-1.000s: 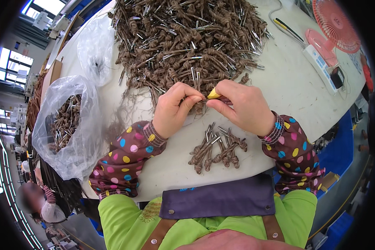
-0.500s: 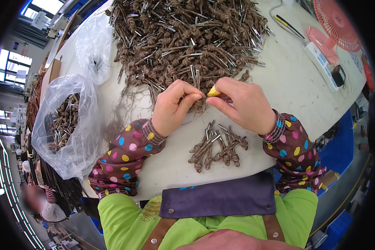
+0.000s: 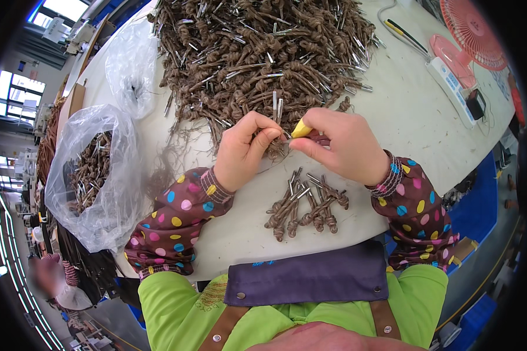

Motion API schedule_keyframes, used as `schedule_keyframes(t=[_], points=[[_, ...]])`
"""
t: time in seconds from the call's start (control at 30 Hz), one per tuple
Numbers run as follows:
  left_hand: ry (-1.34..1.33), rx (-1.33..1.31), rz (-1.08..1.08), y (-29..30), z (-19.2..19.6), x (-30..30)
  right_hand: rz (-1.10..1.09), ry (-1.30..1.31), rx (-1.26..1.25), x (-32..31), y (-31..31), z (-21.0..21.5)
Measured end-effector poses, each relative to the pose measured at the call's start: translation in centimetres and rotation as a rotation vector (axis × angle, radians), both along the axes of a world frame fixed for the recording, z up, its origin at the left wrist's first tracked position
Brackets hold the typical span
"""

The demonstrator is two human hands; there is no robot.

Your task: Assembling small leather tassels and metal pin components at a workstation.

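Note:
Between the fingertips of my left hand (image 3: 247,145), closed in a pinch, is a knotted brown cord (image 3: 277,110) with two silver metal tips pointing up. My fingers hide part of it. My right hand (image 3: 346,145) is closed around a small yellow-handled tool (image 3: 301,128), its working end close to the left fingertips. The tool's exact kind is hidden by the fingers. Just beyond both hands lies a large pile of knotted brown cords with metal tips (image 3: 263,58). Nearer to me, several similar cords (image 3: 307,205) lie in a small group on the white table (image 3: 416,128).
At the left, an open clear plastic bag (image 3: 126,187) contains more knotted cords; another clear bag (image 3: 132,64) lies behind it. A pink fan (image 3: 474,32), a white power strip (image 3: 451,90) and a black-and-yellow pen-like tool (image 3: 407,36) are at the far right. A person (image 3: 55,278) is at the lower left.
The metal tips of the held cord have shifted slightly and stand a little further apart. The yellow tool has tilted slightly; both hands stay nearly in place.

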State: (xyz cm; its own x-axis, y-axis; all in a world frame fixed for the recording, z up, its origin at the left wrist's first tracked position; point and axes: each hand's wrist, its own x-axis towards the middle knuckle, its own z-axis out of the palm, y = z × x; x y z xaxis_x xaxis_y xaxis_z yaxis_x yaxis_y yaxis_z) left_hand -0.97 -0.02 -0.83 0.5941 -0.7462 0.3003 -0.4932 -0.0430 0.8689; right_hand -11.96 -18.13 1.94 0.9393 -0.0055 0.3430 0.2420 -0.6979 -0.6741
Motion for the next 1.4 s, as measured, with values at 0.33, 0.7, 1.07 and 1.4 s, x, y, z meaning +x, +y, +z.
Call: schedule_keyframes(t=[0.33,0.7,1.07,1.4], points=[[-0.675,-0.036,-0.166,-0.7,0.8,0.1,0.043,0.172,0.754,1.8,0.1,-1.4],[0.15,0.022,0.101,0.0,2.0,1.8,0.082,0.178,0.779,1.4,-2.6,-0.4],[-0.017,0.298,-0.307,-0.4,2.0,0.0,0.087,0.165,0.682,1.3,-1.8,-0.6],[-0.236,0.07,-0.234,-0.3,1.1,0.8,0.154,0.27,0.783,1.3,-2.2,0.2]])
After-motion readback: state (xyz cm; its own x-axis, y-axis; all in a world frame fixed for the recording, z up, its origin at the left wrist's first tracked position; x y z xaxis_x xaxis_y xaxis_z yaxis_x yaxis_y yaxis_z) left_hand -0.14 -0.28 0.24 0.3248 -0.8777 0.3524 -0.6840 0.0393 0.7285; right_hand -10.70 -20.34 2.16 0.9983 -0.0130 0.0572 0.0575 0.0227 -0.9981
